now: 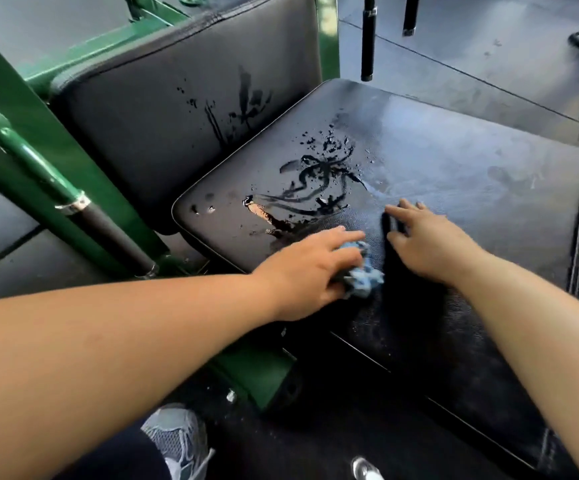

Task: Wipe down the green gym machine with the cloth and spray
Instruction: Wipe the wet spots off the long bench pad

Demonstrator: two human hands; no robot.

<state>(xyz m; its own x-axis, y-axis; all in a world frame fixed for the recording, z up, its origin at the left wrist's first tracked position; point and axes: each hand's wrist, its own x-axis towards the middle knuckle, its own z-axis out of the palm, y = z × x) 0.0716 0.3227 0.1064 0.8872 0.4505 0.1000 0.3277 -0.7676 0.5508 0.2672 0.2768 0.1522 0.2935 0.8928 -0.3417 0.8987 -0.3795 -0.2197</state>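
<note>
The green gym machine (11,98) has a black padded seat (454,168) and a black backrest (163,109). Both pads carry wet spray streaks and drops, thickest near the seat's middle. My left hand (305,271) grips a crumpled blue cloth (362,271) and presses it on the near part of the seat. Beside it, my right hand (426,240) lies flat on the seat with its fingers spread and holds nothing. No spray bottle is in view.
A green handle bar with a black grip (108,230) slants down at the left. Two black bars (367,36) hang behind the seat. Dark rubber floor tiles (489,46) surround the machine. My shoes (177,441) stand at the bottom.
</note>
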